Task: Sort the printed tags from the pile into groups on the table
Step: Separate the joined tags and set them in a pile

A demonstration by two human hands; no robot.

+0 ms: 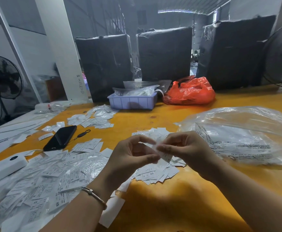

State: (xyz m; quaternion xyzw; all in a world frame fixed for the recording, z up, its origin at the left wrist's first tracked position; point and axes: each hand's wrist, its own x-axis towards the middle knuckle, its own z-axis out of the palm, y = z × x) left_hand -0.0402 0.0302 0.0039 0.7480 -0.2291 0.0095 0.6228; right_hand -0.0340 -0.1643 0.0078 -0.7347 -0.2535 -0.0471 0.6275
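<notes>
Both hands are raised above the orange table point(170, 198). My left hand point(133, 156) and my right hand point(183, 148) each pinch an end of one small white printed tag point(153, 145) between thumb and fingers. Under the hands lies a group of white tags point(155, 173), some marked XS. A large loose pile of tags point(41, 183) spreads over clear plastic at the lower left. A smaller group of tags point(93, 118) lies farther back on the left, and another group point(88, 145) sits beside the phone.
A black phone point(60, 138) with a strap lies left of centre. A white device point(4, 166) sits at the left edge. A clear plastic bag point(243, 136) fills the right. A purple tray point(131, 101), a red bag point(189, 92) and black wrapped boxes point(165, 54) stand at the back.
</notes>
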